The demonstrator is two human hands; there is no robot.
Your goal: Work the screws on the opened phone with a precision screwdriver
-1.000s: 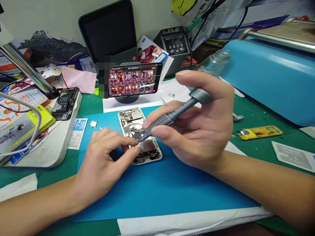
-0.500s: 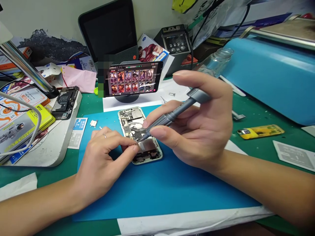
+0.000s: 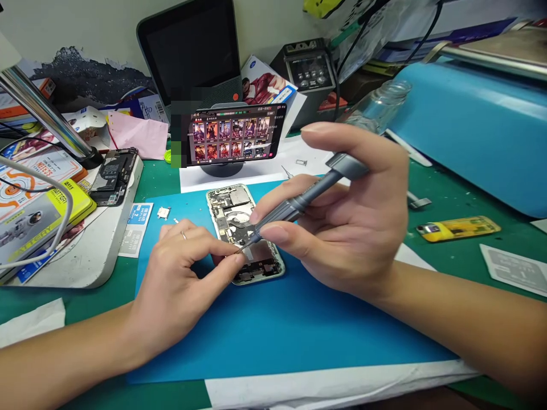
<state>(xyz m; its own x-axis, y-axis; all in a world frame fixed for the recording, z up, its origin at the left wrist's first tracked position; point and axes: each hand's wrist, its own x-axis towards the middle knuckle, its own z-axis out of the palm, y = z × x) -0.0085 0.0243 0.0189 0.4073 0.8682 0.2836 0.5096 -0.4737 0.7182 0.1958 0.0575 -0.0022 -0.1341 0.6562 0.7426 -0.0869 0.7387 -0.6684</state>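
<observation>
An opened phone (image 3: 233, 202) with bare inner parts lies on the blue mat (image 3: 273, 324). My right hand (image 3: 354, 228) is closed round a grey screwdriver (image 3: 294, 205), one finger raised near its cap, the tip slanting down and left over the phone. At that tip, the thumb and forefinger of my left hand (image 3: 183, 285) are pinched together by the phone's left lower edge; anything between them is too small to name. A small metal part (image 3: 163, 212) lies on the mat left of the phone.
A lit smartphone (image 3: 235, 134) stands on a holder behind the mat. At the left are a white box (image 3: 102, 256) bearing another opened phone (image 3: 114, 176), and a lamp pole (image 3: 47, 117). A glass jar (image 3: 382, 105) and a yellow phone-shaped piece (image 3: 459, 228) are at the right.
The view has shifted slightly. Both hands keep nearly the same pose, with the screwdriver tip still at my left fingertips.
</observation>
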